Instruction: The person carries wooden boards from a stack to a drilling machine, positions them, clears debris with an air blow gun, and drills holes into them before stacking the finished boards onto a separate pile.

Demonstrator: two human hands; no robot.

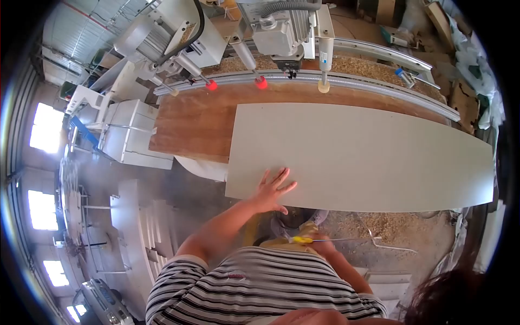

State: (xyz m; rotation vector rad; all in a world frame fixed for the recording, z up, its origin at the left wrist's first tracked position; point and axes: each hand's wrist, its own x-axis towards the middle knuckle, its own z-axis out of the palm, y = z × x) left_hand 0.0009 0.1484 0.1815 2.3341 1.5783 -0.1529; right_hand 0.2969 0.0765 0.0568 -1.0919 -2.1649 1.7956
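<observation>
My left hand [273, 190] lies with its fingers spread on the near left part of a large pale grey panel [357, 157]. The panel rests on a brown wooden board [189, 122] and overhangs its near edge. Below the panel, close to my body, my right hand [323, 245] is closed at a tool with a yellow handle [301, 239]. A thin straight shaft reaches to the right from it. The exact kind of tool is unclear, and most of the fingers are hidden.
Over the far side hang machine heads with motors [276, 40] and red-tipped rods [261, 82]. A metal rail [374, 86] runs behind the board. Wood shavings [390, 225] cover the floor under the panel. White panels [130, 216] are stacked at left.
</observation>
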